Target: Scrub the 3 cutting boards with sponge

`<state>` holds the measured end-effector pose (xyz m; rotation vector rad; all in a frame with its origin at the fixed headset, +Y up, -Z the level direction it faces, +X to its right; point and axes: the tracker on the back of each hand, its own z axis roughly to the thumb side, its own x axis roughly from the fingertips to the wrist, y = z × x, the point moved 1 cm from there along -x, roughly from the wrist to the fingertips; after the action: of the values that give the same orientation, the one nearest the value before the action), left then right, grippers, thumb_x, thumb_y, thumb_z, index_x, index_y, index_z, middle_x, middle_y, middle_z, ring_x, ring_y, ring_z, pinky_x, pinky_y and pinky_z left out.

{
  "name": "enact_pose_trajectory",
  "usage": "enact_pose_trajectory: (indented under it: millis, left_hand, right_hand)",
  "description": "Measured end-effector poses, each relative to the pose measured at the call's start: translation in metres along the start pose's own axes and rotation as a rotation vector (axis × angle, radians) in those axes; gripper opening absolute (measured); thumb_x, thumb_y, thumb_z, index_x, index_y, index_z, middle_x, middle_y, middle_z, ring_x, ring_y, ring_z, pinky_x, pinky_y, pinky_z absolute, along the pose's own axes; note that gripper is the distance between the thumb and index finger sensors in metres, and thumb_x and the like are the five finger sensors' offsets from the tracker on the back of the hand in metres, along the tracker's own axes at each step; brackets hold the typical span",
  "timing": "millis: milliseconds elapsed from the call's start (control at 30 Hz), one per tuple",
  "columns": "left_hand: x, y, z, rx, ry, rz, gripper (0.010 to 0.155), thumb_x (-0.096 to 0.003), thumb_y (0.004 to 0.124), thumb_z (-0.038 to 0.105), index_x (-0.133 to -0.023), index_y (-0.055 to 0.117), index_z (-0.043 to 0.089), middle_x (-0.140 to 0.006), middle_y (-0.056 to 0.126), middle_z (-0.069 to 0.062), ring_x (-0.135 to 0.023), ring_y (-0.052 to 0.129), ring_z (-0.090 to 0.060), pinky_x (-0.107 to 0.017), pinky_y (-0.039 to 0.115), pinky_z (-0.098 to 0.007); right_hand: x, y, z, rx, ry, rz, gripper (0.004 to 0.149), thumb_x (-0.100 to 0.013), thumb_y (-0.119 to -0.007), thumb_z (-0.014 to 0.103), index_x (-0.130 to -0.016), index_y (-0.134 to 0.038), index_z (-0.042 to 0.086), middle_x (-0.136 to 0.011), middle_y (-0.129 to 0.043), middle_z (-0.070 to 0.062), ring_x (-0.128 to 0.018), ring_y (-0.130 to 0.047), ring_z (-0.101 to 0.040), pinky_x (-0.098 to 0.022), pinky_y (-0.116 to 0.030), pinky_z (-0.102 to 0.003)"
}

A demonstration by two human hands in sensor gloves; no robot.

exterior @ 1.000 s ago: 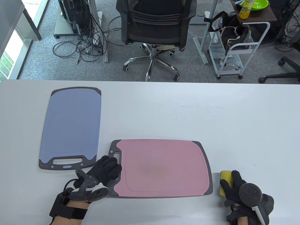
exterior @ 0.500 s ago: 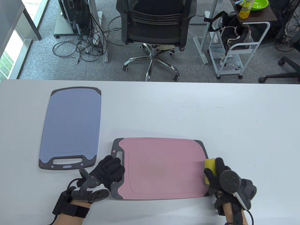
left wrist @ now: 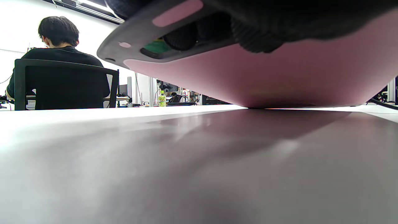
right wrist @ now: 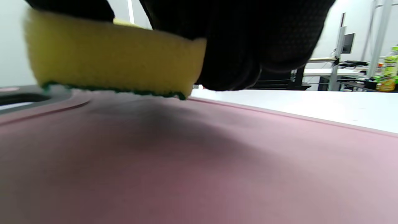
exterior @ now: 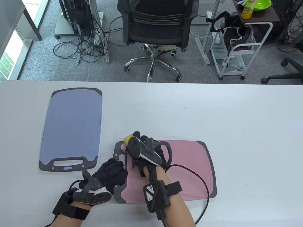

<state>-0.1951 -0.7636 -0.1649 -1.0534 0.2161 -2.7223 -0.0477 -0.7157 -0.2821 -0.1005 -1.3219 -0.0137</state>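
Two hands work: left hand (exterior: 112, 173) grips the stiff, apparently lifted pink cutting board (exterior: 189, 170) by its handle; right hand (exterior: 148, 153) pinches the soft sponge (right wrist: 112, 57) there.

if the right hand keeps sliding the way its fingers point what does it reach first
Probably the dark handle end of the pink board; the right hand points up-left with the sponge near that corner.

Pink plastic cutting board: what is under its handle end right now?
Pink plastic cutting board: its handle end is lifted off the white table, with left hand fingers beneath. The hand hides the board's near corner.
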Motion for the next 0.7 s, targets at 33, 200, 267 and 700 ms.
enact_pose_trajectory:
  millis: [33, 200, 267, 700]
  left_hand:
    - [0.0, 0.0, 0.0, 0.0, 0.0, 0.001, 0.047, -0.0575, 0.081, 0.044, -0.098, 0.061, 0.031, -0.098, 0.071, 0.008, -0.103, 0.073, -0.021, -0.08, 0.059, -0.052]
    - [0.0, 0.0, 0.0, 0.0, 0.0, -0.004, 0.047, -0.057, 0.081, 0.044, -0.097, 0.061, 0.032, -0.098, 0.072, 0.008, -0.103, 0.074, -0.021, -0.08, 0.06, -0.052]
    - [-0.001, 0.001, 0.0, -0.005, -0.002, -0.014, 0.047, -0.0567, 0.082, 0.045, -0.097, 0.062, 0.032, -0.098, 0.072, 0.009, -0.103, 0.075, -0.021, -0.079, 0.061, -0.053]
    - [-0.002, 0.001, 0.001, -0.007, -0.009, -0.015, 0.047, -0.057, 0.082, 0.044, -0.097, 0.061, 0.032, -0.098, 0.072, 0.009, -0.103, 0.074, -0.021, -0.08, 0.059, -0.053]
  right_hand:
    - [-0.002, -0.003, -0.001, 0.042, -0.01, 0.038, 0.072, -0.048, -0.073, 0.058, -0.105, -0.063, 0.014, -0.082, -0.085, -0.01, -0.06, -0.091, -0.027, -0.051, -0.078, -0.048]
    - [0.003, -0.018, -0.077, 0.118, -0.172, 0.046, 0.071, -0.048, -0.071, 0.058, -0.104, -0.063, 0.014, -0.08, -0.086, -0.009, -0.059, -0.092, -0.026, -0.05, -0.078, -0.048]
    - [0.014, -0.024, -0.135, 0.079, -0.309, 0.081, 0.071, -0.048, -0.071, 0.057, -0.104, -0.063, 0.014, -0.08, -0.085, -0.009, -0.059, -0.091, -0.026, -0.05, -0.077, -0.048]
    - [0.049, -0.03, -0.201, 0.003, -0.406, 0.085, 0.071, -0.05, -0.071, 0.055, -0.103, -0.063, 0.01, -0.078, -0.084, -0.013, -0.057, -0.091, -0.027, -0.049, -0.077, -0.048]
